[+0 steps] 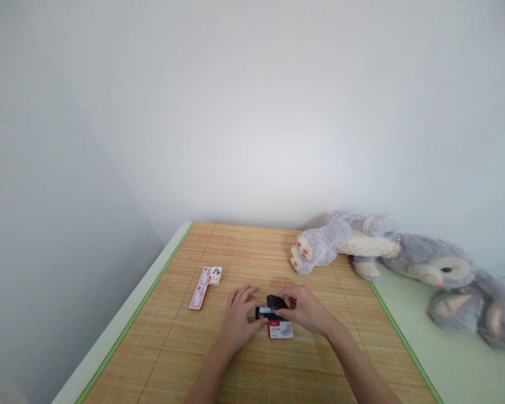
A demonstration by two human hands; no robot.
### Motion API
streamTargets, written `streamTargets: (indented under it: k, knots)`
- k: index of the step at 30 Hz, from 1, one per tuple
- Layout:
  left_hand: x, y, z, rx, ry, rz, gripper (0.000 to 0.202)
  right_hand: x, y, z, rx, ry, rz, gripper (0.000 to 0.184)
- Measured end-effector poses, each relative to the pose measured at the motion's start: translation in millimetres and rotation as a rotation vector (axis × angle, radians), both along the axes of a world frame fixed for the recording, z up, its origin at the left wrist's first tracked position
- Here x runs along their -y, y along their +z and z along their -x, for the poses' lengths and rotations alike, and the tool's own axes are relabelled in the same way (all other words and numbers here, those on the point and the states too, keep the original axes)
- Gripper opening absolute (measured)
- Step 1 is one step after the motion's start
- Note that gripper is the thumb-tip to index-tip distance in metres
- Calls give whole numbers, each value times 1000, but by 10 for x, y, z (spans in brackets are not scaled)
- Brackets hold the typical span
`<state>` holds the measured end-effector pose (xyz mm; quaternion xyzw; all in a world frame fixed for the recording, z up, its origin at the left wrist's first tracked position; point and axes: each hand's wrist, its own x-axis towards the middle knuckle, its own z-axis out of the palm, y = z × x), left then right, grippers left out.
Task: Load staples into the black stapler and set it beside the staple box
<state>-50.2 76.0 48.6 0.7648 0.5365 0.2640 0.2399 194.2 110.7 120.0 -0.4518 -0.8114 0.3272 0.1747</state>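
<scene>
A black stapler [262, 312] lies on the bamboo mat between my hands, its upper arm lifted so that a silvery strip shows inside. My left hand [238, 317] holds the stapler's left end between thumb and index finger, the other fingers spread out over the mat. At the other end, my right hand [305, 308] grips the raised black arm with thumb and fingers, covering the stapler's right part. Just below the stapler lies a small red and white box [281, 330] with a printed picture; it looks like a staple box.
Several small red and white boxes [198, 297] lie together on the left of the mat. A grey plush rabbit [357, 241] stretches along the back right, over the mat's green edge [404, 342]. A pale wall [252, 112] rises behind the table.
</scene>
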Motion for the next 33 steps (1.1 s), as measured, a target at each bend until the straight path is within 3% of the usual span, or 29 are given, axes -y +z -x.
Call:
streamTargets:
  k: [8, 15, 17, 20, 24, 27, 30, 33]
  knots:
    - [0, -7, -1, -25, -10, -43, 32, 12, -69, 229, 127, 24, -61, 14]
    - [440, -26, -54, 89, 137, -117, 47, 67, -173, 60, 125, -116, -81, 25]
    - [565, 17, -109, 85, 67, -89, 58, 61, -231, -7, 88, -176, -84, 23]
    - [633, 161, -255, 47, -143, -22, 75, 36, -309, -71, 28, -275, -75, 20]
    - [553, 396, -479, 2, -362, 23, 89, 15, -372, -108, -8, -370, -44, 22]
    - [471, 485, -542, -11, -420, 30, 87, 24, -415, -136, -21, -413, -25, 25]
    - [407, 466, -469, -42, -354, 44, 81, 56, -469, -183, -29, -456, -3, 32]
    - [346, 391, -308, -88, -170, 58, 76, 118, -531, -233, -70, -514, 45, 42]
